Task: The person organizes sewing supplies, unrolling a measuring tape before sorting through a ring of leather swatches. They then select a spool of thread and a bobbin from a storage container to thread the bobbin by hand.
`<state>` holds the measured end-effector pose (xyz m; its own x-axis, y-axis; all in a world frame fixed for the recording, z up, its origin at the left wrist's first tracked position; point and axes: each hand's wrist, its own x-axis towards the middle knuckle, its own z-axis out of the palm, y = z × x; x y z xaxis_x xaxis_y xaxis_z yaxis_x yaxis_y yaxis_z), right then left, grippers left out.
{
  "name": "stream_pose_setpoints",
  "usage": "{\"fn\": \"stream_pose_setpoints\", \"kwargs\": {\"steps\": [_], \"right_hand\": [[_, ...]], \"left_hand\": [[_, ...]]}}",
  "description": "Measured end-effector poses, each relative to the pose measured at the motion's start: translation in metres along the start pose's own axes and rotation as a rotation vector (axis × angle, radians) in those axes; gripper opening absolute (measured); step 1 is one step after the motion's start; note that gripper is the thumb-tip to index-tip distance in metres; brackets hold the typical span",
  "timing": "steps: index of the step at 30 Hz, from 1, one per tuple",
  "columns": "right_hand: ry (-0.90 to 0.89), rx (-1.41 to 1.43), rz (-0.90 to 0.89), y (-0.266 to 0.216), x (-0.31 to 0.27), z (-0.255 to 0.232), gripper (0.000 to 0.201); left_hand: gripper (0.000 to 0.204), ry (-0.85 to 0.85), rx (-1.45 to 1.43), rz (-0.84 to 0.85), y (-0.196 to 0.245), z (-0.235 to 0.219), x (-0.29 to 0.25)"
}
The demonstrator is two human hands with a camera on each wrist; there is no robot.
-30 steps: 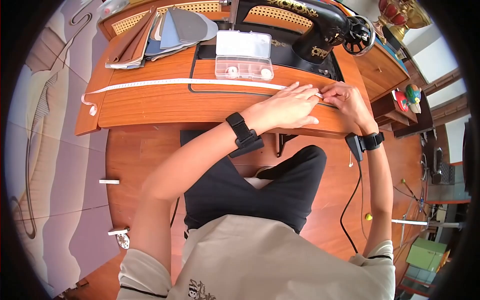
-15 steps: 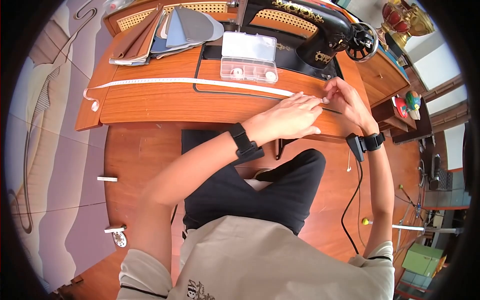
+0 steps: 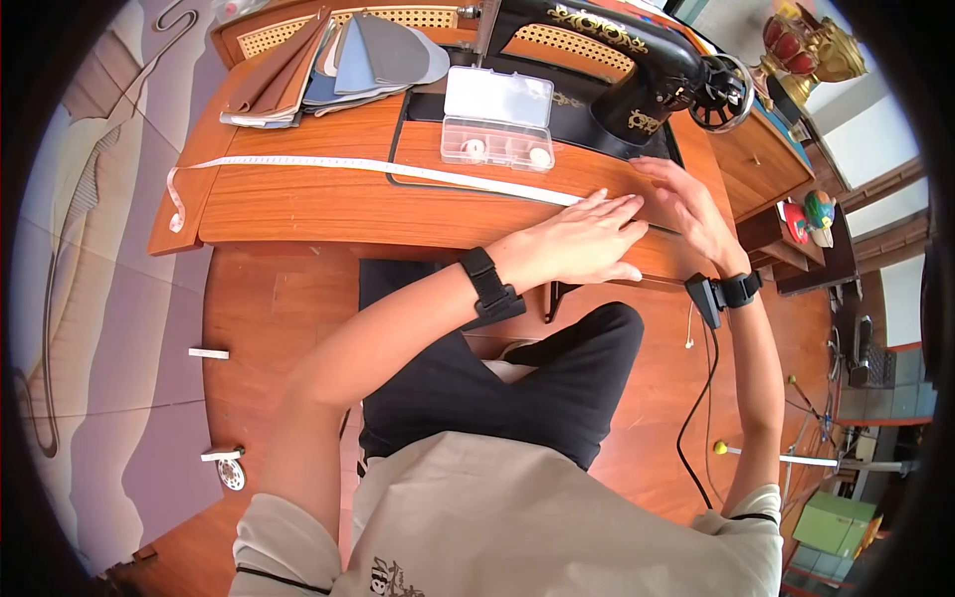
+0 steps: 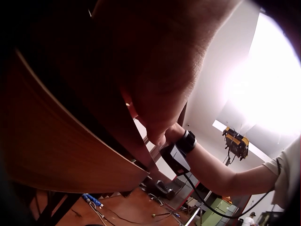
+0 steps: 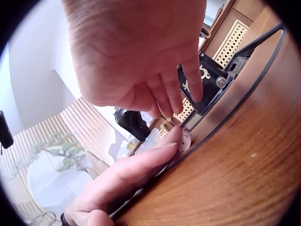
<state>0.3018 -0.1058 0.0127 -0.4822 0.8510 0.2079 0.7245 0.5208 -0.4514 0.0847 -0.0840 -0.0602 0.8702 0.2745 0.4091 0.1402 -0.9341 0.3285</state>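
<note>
A white measuring tape (image 3: 398,167) stretches across the wooden sewing table (image 3: 328,224), its left end curling near the table edge. The left hand (image 3: 575,244) lies palm down over the tape's right part, fingers extended. Just right of it the right hand (image 3: 696,214) is raised with relaxed fingers and holds nothing. In the right wrist view, a small coil of tape (image 5: 186,141) sits by the fingertips of the left hand (image 5: 127,176), below the right hand (image 5: 136,56). The left wrist view shows the left hand (image 4: 160,80) dark and close.
Behind the tape stands an open clear plastic box (image 3: 497,144) holding white rolls. A black sewing machine (image 3: 637,95) is at the back right, and fabric swatches (image 3: 373,65) lie fanned at the back left. A small cabinet (image 3: 751,149) adjoins the table's right side.
The right hand has released the tape's right end, lifted slightly away and spread its fingers. The left hand stays on the tape. The head view has shifted slightly.
</note>
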Motion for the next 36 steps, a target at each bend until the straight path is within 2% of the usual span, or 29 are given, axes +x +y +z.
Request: {"fn": "stream_pose_setpoints", "kwargs": {"steps": [2, 3, 6, 10, 14, 20, 22, 26, 28, 29, 31, 32, 34, 36], "right_hand": [[-0.134, -0.126, -0.016, -0.010, -0.005, 0.003, 0.045], [-0.135, -0.125, -0.016, -0.016, -0.007, 0.004, 0.045], [-0.312, -0.047, 0.048, -0.027, -0.010, 0.010, 0.053], [-0.362, -0.132, 0.054, -0.032, -0.010, 0.014, 0.053], [-0.370, -0.221, 0.049, -0.038, -0.012, 0.015, 0.053], [-0.202, -0.369, -0.054, -0.027, -0.008, 0.024, 0.038], [-0.062, -0.332, -0.118, -0.025, -0.005, 0.026, 0.036], [-0.080, -0.251, -0.013, -0.033, -0.001, 0.025, 0.026], [-0.054, -0.231, 0.109, -0.037, 0.000, 0.024, 0.013], [-0.056, -0.231, 0.109, -0.039, -0.001, 0.022, 0.013], [-0.074, -0.184, 0.235, -0.042, -0.002, 0.018, 0.004], [-0.075, -0.184, 0.237, -0.038, -0.004, 0.017, 0.004], [-0.094, -0.219, 0.087, -0.028, -0.007, 0.013, 0.008], [-0.108, -0.210, 0.080, -0.024, -0.008, 0.012, 0.012]], "left_hand": [[0.066, -0.040, 0.000, -0.008, 0.001, -0.009, -0.006], [0.067, -0.054, 0.002, -0.020, -0.001, -0.011, -0.008], [0.067, -0.060, -0.001, -0.033, -0.007, -0.017, -0.018], [0.068, -0.062, 0.062, -0.061, -0.015, -0.033, -0.042], [0.065, 0.008, 0.126, -0.105, -0.028, -0.044, -0.075], [0.064, 0.032, 0.154, -0.146, -0.026, -0.052, -0.086], [0.063, 0.040, 0.140, -0.157, -0.026, -0.052, -0.085], [0.062, 0.064, 0.146, -0.148, -0.026, -0.052, -0.087], [0.061, 0.074, 0.153, -0.165, -0.024, -0.053, -0.088], [0.061, 0.074, 0.151, -0.166, -0.024, -0.053, -0.088], [0.059, 0.106, 0.156, -0.166, -0.024, -0.053, -0.089], [0.059, 0.105, 0.154, -0.165, -0.024, -0.053, -0.089], [0.057, 0.130, 0.101, -0.163, -0.023, -0.053, -0.089], [0.056, 0.130, 0.111, -0.153, -0.024, -0.052, -0.089]]}}
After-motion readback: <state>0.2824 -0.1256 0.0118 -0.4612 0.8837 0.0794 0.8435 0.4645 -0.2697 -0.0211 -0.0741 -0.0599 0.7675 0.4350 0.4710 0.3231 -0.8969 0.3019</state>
